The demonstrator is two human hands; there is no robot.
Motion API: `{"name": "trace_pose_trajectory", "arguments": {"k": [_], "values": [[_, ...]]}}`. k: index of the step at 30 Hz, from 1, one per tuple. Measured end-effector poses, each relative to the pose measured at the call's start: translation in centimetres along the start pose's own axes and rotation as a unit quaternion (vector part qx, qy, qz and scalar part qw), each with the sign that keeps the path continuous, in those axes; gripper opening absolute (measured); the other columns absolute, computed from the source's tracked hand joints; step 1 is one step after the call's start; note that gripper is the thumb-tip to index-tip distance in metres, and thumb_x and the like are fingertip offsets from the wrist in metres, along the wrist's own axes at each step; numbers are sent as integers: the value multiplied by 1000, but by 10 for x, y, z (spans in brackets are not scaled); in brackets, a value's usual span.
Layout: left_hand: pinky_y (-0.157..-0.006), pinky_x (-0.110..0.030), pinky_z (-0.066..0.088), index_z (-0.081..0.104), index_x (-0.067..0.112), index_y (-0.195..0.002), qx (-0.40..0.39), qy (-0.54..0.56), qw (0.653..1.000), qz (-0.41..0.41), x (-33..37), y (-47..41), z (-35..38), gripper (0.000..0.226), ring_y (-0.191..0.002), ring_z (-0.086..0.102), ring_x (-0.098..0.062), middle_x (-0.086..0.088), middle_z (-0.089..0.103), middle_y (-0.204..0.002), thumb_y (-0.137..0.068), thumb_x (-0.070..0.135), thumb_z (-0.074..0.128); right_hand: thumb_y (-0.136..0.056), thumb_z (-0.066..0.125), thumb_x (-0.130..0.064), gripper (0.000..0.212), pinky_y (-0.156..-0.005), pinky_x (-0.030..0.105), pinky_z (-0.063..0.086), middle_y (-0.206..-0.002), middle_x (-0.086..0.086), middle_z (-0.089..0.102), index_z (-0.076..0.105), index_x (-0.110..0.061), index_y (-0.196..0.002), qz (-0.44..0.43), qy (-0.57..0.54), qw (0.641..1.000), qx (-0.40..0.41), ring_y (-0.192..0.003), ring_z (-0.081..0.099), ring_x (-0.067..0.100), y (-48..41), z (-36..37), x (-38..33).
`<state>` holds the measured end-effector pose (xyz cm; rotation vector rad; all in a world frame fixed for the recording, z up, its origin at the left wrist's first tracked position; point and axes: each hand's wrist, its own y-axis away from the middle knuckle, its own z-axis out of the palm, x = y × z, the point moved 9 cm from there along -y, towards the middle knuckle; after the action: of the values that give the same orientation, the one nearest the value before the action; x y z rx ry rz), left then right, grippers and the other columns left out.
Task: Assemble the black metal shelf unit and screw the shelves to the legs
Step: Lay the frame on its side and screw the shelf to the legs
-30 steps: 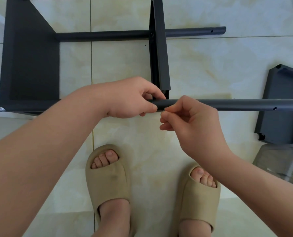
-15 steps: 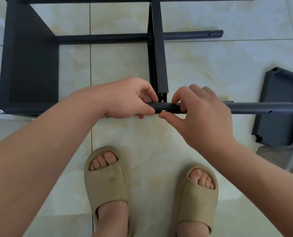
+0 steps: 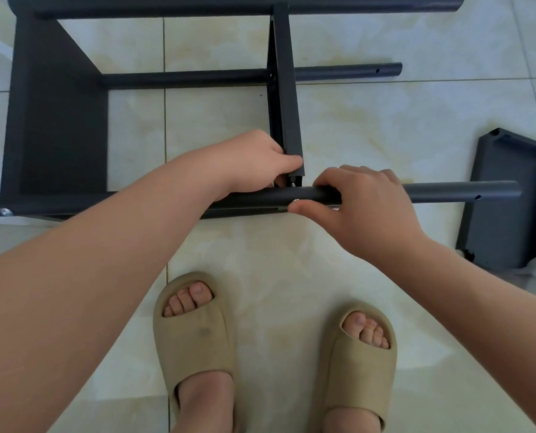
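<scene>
Pale floor tiles [image 3: 385,135] carry the shelf unit [image 3: 57,120] on its side, its near leg [image 3: 466,191] running left to right under both my hands and the middle shelf [image 3: 287,98] standing edge-on, its corner meeting that leg. My left hand [image 3: 254,164] pinches that corner tight; my right hand [image 3: 366,210] curls over the leg just right of the joint, thumb against a small silver screw [image 3: 296,200], so I judge it the nearer for driving.

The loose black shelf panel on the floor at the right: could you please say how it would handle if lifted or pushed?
The shelf panel probably stays stiff: its edges look folded into rims. Lying flat, it should not roll, but it might slide on the glossy tiled floor.
</scene>
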<state>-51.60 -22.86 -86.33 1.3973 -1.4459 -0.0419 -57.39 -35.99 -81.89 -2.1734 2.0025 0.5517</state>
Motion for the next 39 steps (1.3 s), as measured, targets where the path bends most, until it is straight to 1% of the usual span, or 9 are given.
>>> {"name": "trace_pose_trajectory", "arguments": {"k": [3,8,11,15,20,24,27,32,39], "values": [[-76,-35,47,73,8,-82,1,-8,1000,4,-1,-2,-1,42,-76,61,-29,-16,73,-94,-93,46,60,-78,43,-76,60,-85,33,31,-79,-12,52,67,-24,-96,5,1,1000,-4,-78,46,16,-4,1,2],[-95,-45,48,72,5,-97,-11,-20,1000,3,-1,-1,-2,44,-99,65,-37,-18,71,-108,-94,47,58,-81,51,-73,53,-85,34,31,-78,-12,53,67,-25,-95,10,-4,1000,-7,-79,47,16,-11,5,7],[-83,-39,48,72,9,-95,-9,-31,999,5,-1,-1,-3,42,-87,62,-29,-16,70,-102,-94,49,58,-79,51,-73,52,-87,35,32,-78,-12,55,67,-26,-95,15,-9,1000,-13,-79,49,16,-16,7,10],[-71,-26,43,67,24,-93,7,-23,1000,8,-1,-5,-6,25,-88,61,-14,4,67,-91,-92,48,62,-74,50,-77,51,-82,35,33,-71,-14,56,63,-30,-88,25,-11,999,-43,-70,47,9,-26,10,15],[-64,-29,40,66,18,-87,34,-25,999,13,-3,-8,-6,29,-77,58,-15,4,65,-83,-90,48,64,-72,48,-80,49,-82,36,32,-66,-13,54,55,-32,-80,16,10,998,-58,-68,49,8,-29,16,18],[-67,-32,43,66,11,-87,83,-14,996,15,-3,-4,-7,36,-72,53,-18,-4,61,-82,-86,46,65,-75,45,-79,61,-86,35,27,-79,-7,56,61,-22,-91,-25,39,998,-36,-81,50,20,-24,16,13],[-71,-34,43,58,21,-98,147,-21,989,9,2,5,-13,31,-75,54,-15,2,60,-86,-87,50,62,-77,48,-77,71,-103,37,23,-106,-4,60,64,-22,-119,-51,41,995,-75,-104,52,23,-17,15,13],[-94,-44,49,45,20,-128,254,-50,965,47,37,29,-25,46,-110,55,-23,1,55,-122,-94,49,54,-88,31,-75,81,-122,51,12,-150,-1,45,42,-26,-152,-69,67,993,-74,-145,31,26,21,-17,33],[-93,-43,48,48,23,-127,138,-181,953,199,144,53,61,34,-110,54,-19,3,51,-128,-97,40,52,-90,9,-71,81,-123,52,-5,-169,1,10,9,-35,-162,43,134,985,-98,-156,0,29,112,-45,125]]}}
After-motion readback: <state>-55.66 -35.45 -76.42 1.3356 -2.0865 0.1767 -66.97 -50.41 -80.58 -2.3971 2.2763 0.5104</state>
